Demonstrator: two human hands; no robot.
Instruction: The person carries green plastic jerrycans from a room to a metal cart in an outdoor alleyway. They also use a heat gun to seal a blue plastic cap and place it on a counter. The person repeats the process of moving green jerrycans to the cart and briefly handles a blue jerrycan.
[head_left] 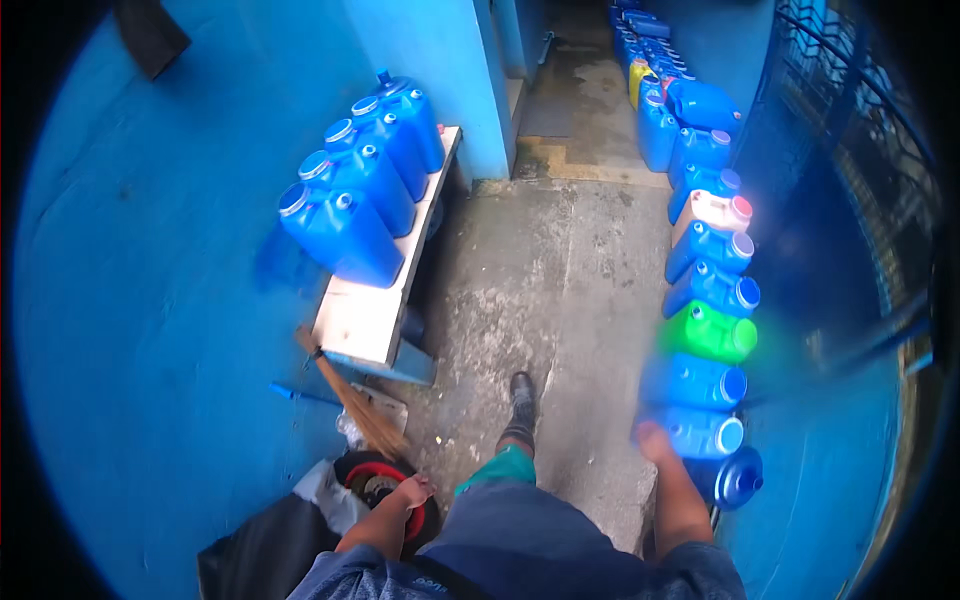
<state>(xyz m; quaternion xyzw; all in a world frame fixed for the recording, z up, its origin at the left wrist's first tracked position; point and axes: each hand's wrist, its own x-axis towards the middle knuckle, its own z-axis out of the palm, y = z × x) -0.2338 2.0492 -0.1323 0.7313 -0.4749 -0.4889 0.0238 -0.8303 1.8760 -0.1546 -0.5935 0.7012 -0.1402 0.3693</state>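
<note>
My left hand (415, 489) hangs at my side, its fingers loosely extended and nothing seen in it. Beneath it is a round black and red thing (377, 470), perhaps a wheel, partly covered by the hand and forearm. My right hand (654, 441) is at the near left side of a blue plastic jug (690, 430) with a light blue cap. Blur hides its fingers, so I cannot tell whether it touches or grips that jug. Just nearer stands a dark blue round container (738, 478), beside my right forearm.
Jugs line the right wall, including a green one (712, 332) and a whitish one (712, 210). Several blue jugs (345, 230) stand on a white-topped bench (360, 318) at left. A broom (362, 405) leans by its end. Concrete floor (540, 270) runs toward a passage.
</note>
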